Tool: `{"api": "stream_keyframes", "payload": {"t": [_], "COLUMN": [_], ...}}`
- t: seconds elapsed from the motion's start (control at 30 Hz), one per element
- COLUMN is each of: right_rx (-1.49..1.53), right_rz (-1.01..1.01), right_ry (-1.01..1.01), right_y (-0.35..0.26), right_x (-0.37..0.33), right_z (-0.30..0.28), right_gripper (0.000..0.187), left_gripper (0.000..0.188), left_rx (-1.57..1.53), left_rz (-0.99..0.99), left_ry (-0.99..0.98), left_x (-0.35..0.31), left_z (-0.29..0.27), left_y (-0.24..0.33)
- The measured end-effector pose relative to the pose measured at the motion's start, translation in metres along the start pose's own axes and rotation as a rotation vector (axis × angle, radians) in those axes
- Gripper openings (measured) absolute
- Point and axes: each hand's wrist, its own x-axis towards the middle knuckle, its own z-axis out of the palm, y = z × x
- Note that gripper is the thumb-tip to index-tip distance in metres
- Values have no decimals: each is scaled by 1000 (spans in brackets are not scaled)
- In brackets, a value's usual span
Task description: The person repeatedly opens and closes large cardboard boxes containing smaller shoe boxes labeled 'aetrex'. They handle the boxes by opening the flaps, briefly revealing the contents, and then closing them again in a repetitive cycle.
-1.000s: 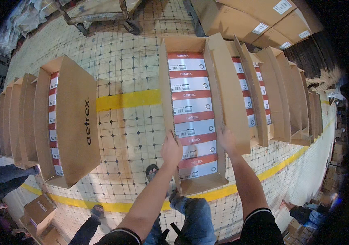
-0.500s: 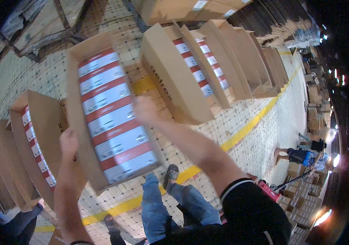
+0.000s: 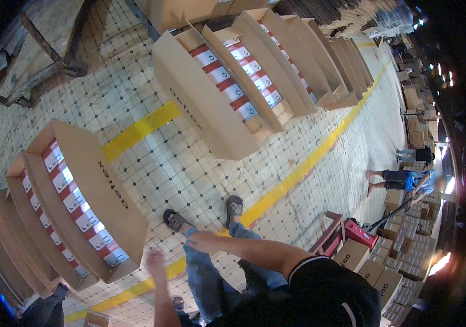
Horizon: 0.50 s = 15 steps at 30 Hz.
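Note:
My left hand [image 3: 156,264], smeared by motion, is beside the near corner of a long open carton [image 3: 118,193] on the left; a gap shows between them and nothing is seen in the hand. Red-and-white boxes [image 3: 74,199] line that carton, the front one of a row. In front of my right thigh hangs my right hand [image 3: 203,241], its fingers loosely stretched and holding nothing. Across the aisle, another long brown carton [image 3: 205,103] fronts a second row, with similar red-and-white boxes [image 3: 224,82] inside.
Yellow floor stripes [image 3: 298,174] cross the tiled floor. A red pallet jack [image 3: 355,231] and stacked cartons [image 3: 353,256] are at the right, with people [image 3: 402,180] beyond. A wooden-framed rack [image 3: 42,38] is at upper left; flattened cardboard [image 3: 347,13] is piled at the top.
The carton of red-and-white boxes between my hands has been let go and now stands at the front of the left row. Both hands have drawn back toward my body.

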Motion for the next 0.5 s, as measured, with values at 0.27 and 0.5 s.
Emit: {"api": "stream_keyframes", "payload": {"t": [0.27,0.5], "right_rx": [-174,-386], "right_rz": [258,78], "right_ry": [1107,1185], "right_y": [240,263], "right_x": [-107,-55], "right_z": [-174,-375], "right_gripper": [48,53], "left_gripper": [43,84], "left_rx": [667,841], "left_rz": [220,431], "left_ry": [-401,201], "left_x": [14,131], "left_z": [371,576], "left_y": [27,90]}}
